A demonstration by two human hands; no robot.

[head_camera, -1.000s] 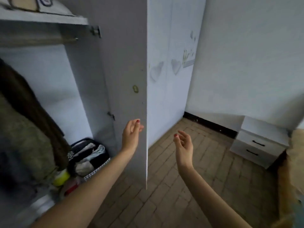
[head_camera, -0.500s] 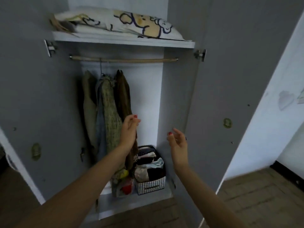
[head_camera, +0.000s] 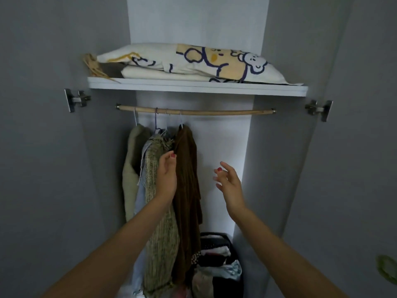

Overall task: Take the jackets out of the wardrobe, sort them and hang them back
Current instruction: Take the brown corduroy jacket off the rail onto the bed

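Several jackets hang on hangers from the wooden rod (head_camera: pixel 214 113) of the open wardrobe: a beige one (head_camera: pixel 130 168) at the left, a pale blue one (head_camera: pixel 139 203), a green-beige knitted one (head_camera: pixel 159 244) and a brown one (head_camera: pixel 187 179) at the right. My left hand (head_camera: pixel 166 176) is raised in front of the knitted jacket, its fingertips touching the brown jacket's left edge near the shoulder, holding nothing. Beside the brown jacket my right hand (head_camera: pixel 228 181) hovers with fingers spread, apart from the cloth.
A white shelf (head_camera: pixel 268 90) above the rod carries folded bedding with a cartoon print (head_camera: pixel 193 61). A dark basket (head_camera: pixel 214 238) of clothes stands on the wardrobe floor at the right. Both grey doors (head_camera: pixel 43 147) stand open on either side.
The view has swung from the room to the wardrobe and moved closer. Both hands have risen, and the left one has reached the brown jacket's edge.
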